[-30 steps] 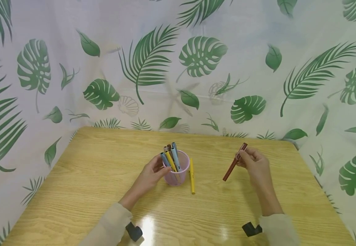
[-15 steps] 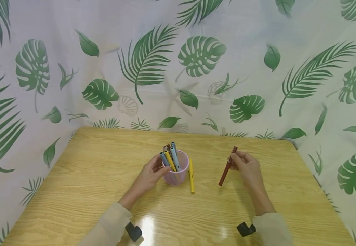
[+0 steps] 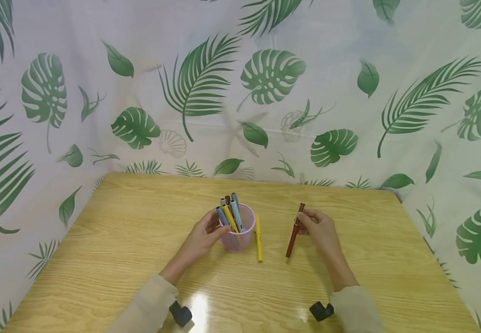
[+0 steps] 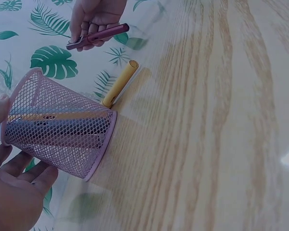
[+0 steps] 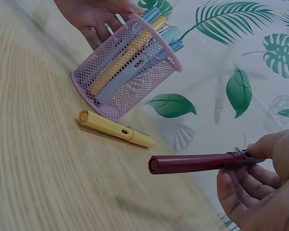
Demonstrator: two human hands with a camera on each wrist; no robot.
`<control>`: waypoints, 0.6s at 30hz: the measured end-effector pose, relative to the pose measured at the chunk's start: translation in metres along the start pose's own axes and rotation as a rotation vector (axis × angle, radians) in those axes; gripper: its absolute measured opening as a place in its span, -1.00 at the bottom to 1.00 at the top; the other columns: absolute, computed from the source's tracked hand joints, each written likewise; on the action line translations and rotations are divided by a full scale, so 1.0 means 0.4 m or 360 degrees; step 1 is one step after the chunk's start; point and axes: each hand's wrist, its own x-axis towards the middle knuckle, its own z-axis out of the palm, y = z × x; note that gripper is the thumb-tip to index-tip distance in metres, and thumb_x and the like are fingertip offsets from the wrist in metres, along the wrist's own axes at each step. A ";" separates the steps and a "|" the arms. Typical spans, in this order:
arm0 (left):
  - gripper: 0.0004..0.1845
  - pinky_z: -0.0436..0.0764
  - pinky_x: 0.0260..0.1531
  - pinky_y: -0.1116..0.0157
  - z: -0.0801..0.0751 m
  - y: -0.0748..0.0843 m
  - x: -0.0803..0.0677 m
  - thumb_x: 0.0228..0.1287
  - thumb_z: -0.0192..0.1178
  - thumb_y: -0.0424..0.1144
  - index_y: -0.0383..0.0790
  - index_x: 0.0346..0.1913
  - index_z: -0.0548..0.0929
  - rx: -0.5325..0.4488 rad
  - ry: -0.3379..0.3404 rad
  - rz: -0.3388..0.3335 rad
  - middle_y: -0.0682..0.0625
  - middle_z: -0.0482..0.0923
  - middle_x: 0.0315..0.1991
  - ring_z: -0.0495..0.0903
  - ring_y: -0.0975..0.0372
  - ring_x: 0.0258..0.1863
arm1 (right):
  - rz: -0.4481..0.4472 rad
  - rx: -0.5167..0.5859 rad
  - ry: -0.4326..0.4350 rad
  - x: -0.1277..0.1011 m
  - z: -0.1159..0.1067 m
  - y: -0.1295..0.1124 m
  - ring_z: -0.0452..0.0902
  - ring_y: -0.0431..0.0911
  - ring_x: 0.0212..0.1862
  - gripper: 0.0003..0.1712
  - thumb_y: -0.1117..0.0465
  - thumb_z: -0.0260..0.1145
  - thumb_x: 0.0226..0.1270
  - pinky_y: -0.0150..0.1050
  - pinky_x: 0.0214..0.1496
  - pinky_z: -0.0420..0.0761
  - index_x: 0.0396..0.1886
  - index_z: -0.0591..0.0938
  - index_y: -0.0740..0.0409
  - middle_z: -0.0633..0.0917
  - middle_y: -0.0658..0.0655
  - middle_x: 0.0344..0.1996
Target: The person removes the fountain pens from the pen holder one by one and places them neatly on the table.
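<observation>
A pink mesh pen cup [image 3: 239,231] [image 4: 58,136] [image 5: 127,72] stands mid-table with several blue, yellow and brown pens in it. My left hand [image 3: 203,237] [image 4: 12,192] holds its left side, fingers curved against the mesh. A yellow pen [image 3: 258,239] [image 4: 119,83] [image 5: 114,128] lies flat just right of the cup. My right hand [image 3: 319,227] [image 5: 262,185] pinches a dark red pen [image 3: 295,230] [image 5: 197,162] [image 4: 97,36] near its clip end, above the table, lower end pointing down toward the tabletop, right of the yellow pen.
The wooden table [image 3: 119,245] has a leaf-print curtain [image 3: 265,92] around its back and sides. Beige sleeves [image 3: 149,305] and black wrist mounts [image 3: 180,313] sit near the front edge.
My right hand has carried the red pen leftward toward the cup and turned it more upright. The left hand, the cup and the yellow pen have stayed put.
</observation>
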 end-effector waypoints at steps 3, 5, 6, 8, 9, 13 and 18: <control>-0.32 0.34 0.46 -0.04 0.001 0.000 0.000 0.51 0.25 -0.27 -0.34 0.56 0.26 0.0000 0.0002 0.0000 -0.28 0.42 0.43 0.38 -0.09 0.44 | 0.0012 0.0003 -0.0031 0.003 0.011 0.004 0.66 -0.20 -0.28 -0.56 0.24 0.20 0.62 -0.26 -0.11 0.76 0.23 0.49 0.56 0.74 0.14 -0.23; -0.33 0.34 0.46 -0.04 0.000 0.000 0.000 0.51 0.25 -0.27 -0.34 0.56 0.26 -0.0003 0.0003 0.0000 -0.28 0.42 0.42 0.39 -0.08 0.43 | 0.0017 -0.0004 -0.0045 0.006 0.019 0.005 0.66 -0.20 -0.27 -0.55 0.23 0.20 0.62 -0.28 -0.13 0.76 0.23 0.50 0.56 0.74 0.15 -0.23; -0.33 0.34 0.46 -0.04 0.000 0.000 0.000 0.51 0.25 -0.27 -0.34 0.56 0.26 -0.0005 0.0004 -0.0002 -0.28 0.43 0.42 0.39 -0.08 0.43 | 0.0022 -0.0010 -0.0050 0.008 0.022 0.005 0.66 -0.20 -0.27 -0.54 0.22 0.21 0.62 -0.29 -0.13 0.76 0.24 0.49 0.55 0.74 0.15 -0.23; -0.33 0.34 0.46 -0.04 0.000 0.000 0.000 0.52 0.25 -0.27 -0.34 0.56 0.26 -0.0007 0.0002 -0.0004 -0.28 0.43 0.42 0.39 -0.09 0.43 | 0.0027 -0.0031 -0.0065 0.011 0.028 0.005 0.65 -0.19 -0.27 -0.51 0.21 0.22 0.62 -0.29 -0.13 0.76 0.27 0.48 0.55 0.74 0.16 -0.22; -0.33 0.34 0.46 -0.04 0.000 0.000 0.000 0.51 0.25 -0.27 -0.34 0.56 0.26 -0.0009 0.0001 -0.0005 -0.28 0.42 0.42 0.39 -0.09 0.43 | 0.0030 -0.0039 -0.0072 0.013 0.032 0.005 0.65 -0.19 -0.27 -0.50 0.20 0.22 0.61 -0.28 -0.13 0.76 0.28 0.47 0.56 0.74 0.18 -0.20; -0.32 0.34 0.46 -0.03 -0.001 0.000 0.000 0.51 0.25 -0.27 -0.34 0.56 0.25 -0.0019 -0.0009 -0.0004 -0.28 0.41 0.43 0.38 -0.09 0.44 | 0.0048 -0.0049 -0.0096 0.018 0.046 0.007 0.65 -0.18 -0.28 -0.48 0.21 0.23 0.61 -0.21 -0.11 0.77 0.31 0.46 0.56 0.74 0.20 -0.19; -0.32 0.34 0.46 -0.03 -0.002 0.000 0.000 0.51 0.25 -0.28 -0.34 0.56 0.25 -0.0029 -0.0013 0.0000 -0.28 0.42 0.42 0.38 -0.08 0.44 | 0.0069 -0.0095 -0.0100 0.021 0.069 0.011 0.65 -0.16 -0.28 -0.52 0.23 0.24 0.59 -0.14 -0.08 0.78 0.26 0.50 0.56 0.73 0.26 -0.17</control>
